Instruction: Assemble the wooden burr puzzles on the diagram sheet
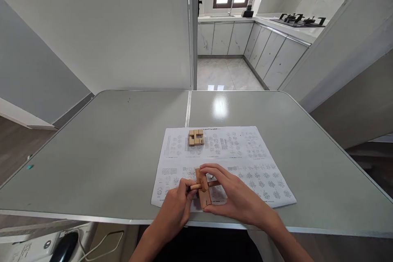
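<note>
Reddish-brown wooden block (205, 199) with a slim crossing rod (214, 183) is over the near part of the printed white paper sheet (215, 160), your left hand (175, 204) pinching the rod's left end and your right hand (241, 198) clamping the block between thumb and fingers. Rod and block look joined, though your fingers hide whether they are fully seated. Farther up the sheet, the pale-yellow wooden cluster (196, 142) sits apart, its pieces fitted together.
</note>
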`<state>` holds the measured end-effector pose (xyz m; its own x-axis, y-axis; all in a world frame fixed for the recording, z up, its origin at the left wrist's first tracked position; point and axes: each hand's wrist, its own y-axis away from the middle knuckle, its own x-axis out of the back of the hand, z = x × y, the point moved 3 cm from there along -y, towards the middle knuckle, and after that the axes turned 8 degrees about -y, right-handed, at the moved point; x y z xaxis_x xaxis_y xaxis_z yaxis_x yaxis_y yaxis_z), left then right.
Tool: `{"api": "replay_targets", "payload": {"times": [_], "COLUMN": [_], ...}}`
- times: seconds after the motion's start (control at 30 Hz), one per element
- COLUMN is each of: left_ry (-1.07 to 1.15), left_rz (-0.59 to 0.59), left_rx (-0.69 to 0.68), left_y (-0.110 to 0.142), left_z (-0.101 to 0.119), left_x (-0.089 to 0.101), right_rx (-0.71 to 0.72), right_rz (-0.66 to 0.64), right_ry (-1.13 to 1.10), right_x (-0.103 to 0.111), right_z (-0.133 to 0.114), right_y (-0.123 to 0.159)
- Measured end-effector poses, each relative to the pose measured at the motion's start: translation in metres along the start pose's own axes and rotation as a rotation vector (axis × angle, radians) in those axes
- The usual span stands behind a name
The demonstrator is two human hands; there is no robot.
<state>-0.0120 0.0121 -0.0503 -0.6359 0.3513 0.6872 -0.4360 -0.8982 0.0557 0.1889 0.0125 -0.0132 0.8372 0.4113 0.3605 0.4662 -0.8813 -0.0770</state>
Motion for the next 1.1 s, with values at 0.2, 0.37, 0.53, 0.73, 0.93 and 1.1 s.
{"api": "replay_targets", "payload": {"times": [0.2,0.37,0.53,0.73,0.93,1.1], "left_ry": [0.06,0.1,0.133,0.113,0.046,-0.055], "left_rz": [-0.028,-0.031,-0.008,0.045,0.164,0.182], "left_rx": [-0.015,-0.016,-0.011,0.024,0.106,0.092], "left_y": [0.0,0.0,0.0,0.005,0.014,0.001], "left_z": [0.003,0.007,0.007,-0.008,-0.029,-0.023], "left_x": [0.003,0.006,0.006,0.012,0.034,0.051], "right_rx": [0.059,0.082,0.072,0.019,-0.092,-0.228], "right_rz": [0.054,0.064,0.035,0.064,0.303,0.33], "right_ry": [0.07,0.106,0.063,0.104,0.166,-0.075], "right_x": [0.007,0.01,0.01,0.028,0.099,0.148], "right_z": [0.003,0.002,-0.001,0.001,0.041,0.091], "right_y": [0.005,0.009,0.009,0.012,0.012,-0.008]}}
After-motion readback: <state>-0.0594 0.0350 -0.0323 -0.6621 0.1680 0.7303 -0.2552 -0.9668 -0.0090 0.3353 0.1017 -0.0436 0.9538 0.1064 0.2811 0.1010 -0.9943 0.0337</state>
